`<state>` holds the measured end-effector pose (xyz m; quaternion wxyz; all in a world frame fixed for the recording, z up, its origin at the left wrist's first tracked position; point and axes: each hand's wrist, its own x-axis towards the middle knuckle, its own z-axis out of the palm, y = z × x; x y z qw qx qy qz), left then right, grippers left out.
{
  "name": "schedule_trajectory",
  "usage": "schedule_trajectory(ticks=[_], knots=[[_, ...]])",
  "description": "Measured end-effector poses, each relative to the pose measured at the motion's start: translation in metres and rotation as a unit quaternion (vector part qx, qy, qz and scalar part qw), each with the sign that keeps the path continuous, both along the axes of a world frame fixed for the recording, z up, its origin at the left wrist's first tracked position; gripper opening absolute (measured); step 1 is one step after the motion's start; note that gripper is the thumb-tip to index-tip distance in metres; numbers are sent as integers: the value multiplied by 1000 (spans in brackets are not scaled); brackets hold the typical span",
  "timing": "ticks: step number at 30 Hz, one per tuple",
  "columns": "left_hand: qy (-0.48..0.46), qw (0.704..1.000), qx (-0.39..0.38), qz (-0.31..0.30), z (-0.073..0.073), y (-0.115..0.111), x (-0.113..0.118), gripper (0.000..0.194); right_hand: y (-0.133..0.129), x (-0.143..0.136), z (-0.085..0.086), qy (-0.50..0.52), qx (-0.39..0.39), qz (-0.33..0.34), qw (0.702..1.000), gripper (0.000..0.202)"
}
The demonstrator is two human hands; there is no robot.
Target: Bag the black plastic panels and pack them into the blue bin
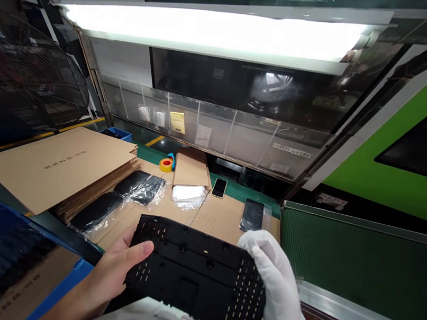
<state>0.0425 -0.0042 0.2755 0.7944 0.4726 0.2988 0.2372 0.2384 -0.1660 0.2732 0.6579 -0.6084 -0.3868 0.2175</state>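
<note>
Black panel (pixel 196 278) is being held up before the cardboard-covered bench (pixel 218 217); its left end is being gripped by the fingers of the bare left hand (pixel 117 268); its upper right corner, by those of the gloved right hand (pixel 278 287).

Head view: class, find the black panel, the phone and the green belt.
Black panel (pixel 199 272), head view: middle of its face.
Phone (pixel 219 187), head view: its dark screen.
Green belt (pixel 362 262), head view: its top surface.

My right hand (pixel 277 292) is gloved in matt, lightly creased white cloth; the black panel (pixel 215 278) I grip looks like matt plastic. I see smooth cardboard sheets (pixel 74 176), glossy, crinkled clear bags (pixel 154 194) and a ribbed belt (pixel 363 257).
</note>
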Motion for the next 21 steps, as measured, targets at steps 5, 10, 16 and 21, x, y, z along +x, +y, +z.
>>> schedule_trajectory(ticks=[5,10,16,21], knots=[[7,1000,-5,3,1,1,-1,62,2,-3,-4,30,21,-23,999,31],[-6,1000,-7,-1,-1,3,1,52,6,-4,-2,61,21,-23,998,34],[-20,1000,4,-5,0,5,4,49,8,-2,-6,81,30,-48,995,31],[-24,1000,1,-12,-4,7,7,49,8,1,-13,99,28,-68,992,29]])
